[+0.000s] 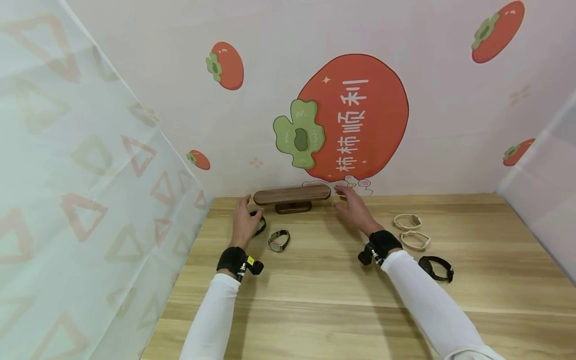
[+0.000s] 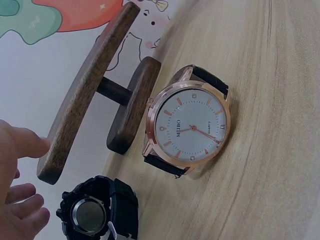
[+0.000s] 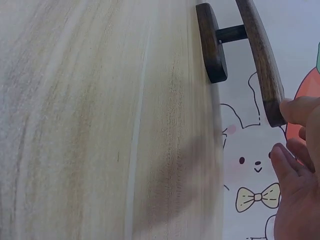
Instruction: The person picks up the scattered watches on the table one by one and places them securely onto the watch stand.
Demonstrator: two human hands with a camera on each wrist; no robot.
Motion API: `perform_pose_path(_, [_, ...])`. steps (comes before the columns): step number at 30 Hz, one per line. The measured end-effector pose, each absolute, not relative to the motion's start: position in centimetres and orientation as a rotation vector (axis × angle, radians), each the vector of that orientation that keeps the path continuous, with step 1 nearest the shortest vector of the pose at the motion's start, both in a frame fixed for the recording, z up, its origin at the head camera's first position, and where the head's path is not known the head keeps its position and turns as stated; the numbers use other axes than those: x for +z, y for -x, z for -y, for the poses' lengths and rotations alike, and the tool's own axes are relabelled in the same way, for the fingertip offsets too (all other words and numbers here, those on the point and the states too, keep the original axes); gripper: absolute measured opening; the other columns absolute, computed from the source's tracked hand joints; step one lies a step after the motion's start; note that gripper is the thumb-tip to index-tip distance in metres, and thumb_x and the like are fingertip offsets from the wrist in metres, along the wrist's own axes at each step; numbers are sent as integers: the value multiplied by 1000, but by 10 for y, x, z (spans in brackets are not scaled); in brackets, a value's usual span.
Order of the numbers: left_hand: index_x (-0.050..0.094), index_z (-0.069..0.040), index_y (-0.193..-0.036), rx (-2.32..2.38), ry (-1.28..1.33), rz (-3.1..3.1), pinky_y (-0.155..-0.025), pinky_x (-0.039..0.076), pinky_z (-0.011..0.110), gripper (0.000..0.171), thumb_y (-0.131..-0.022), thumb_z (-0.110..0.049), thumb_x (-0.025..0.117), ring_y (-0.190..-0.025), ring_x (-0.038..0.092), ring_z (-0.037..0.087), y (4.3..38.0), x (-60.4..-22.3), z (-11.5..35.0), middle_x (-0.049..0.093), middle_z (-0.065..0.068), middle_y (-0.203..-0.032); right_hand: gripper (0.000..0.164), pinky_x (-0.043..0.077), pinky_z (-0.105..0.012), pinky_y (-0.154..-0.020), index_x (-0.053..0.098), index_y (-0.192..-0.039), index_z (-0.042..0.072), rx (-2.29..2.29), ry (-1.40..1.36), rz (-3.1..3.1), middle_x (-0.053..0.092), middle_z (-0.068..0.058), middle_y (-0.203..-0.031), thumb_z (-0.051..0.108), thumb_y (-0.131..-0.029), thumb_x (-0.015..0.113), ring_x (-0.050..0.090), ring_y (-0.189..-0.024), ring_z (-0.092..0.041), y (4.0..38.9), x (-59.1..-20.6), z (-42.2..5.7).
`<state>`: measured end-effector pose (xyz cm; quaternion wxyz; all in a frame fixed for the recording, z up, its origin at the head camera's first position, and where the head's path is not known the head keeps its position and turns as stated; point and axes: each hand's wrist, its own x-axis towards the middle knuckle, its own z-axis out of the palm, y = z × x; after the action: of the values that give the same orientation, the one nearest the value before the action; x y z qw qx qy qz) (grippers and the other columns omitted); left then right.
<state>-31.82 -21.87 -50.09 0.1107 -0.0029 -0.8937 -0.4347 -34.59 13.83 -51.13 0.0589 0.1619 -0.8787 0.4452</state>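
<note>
A dark wooden watch stand [image 1: 292, 194], a long rounded bar on a short post and base, stands at the table's back edge near the wall. My left hand [image 1: 244, 223] is at the bar's left end, fingers relaxed; its thumb overlaps that end in the left wrist view. At the other end is my right hand [image 1: 355, 211], fingers loosely bent, with a digit right at the bar's tip in the right wrist view. A rose-gold watch [image 2: 192, 126] with a white dial lies before the stand. Beside the left hand sits a chunky black watch [image 2: 90, 215].
To the right of the right forearm lie two cream-coloured watches [image 1: 408, 221] and a black watch [image 1: 435, 269]. A printed wall [image 1: 252, 140] rises directly behind the wooden table [image 1: 310, 295], and another wall [image 1: 112, 190] borders its left side.
</note>
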Motion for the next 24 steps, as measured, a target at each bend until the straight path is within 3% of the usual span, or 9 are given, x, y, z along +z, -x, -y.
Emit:
perform_pose_path(9, [25, 0, -168, -1303, 8, 2700, -122, 44, 60, 76, -107, -22, 65, -154, 38, 47, 324, -501, 219, 31, 27, -171, 62, 46, -54, -122, 39, -161, -3, 1384, -493, 2691, 43, -27, -162, 5, -105, 65, 49, -148, -45, 350, -509, -131])
perform_pose_path(24, [28, 2, -167, -1270, 39, 2756, -126, 38, 59, 70, -109, -20, 61, -157, 36, 43, 328, -498, 219, 36, 26, -169, 62, 46, -52, -122, 37, -162, -3, 1485, -493, 2693, 44, -26, -164, 4, -107, 62, 46, -150, -44, 348, -504, -125])
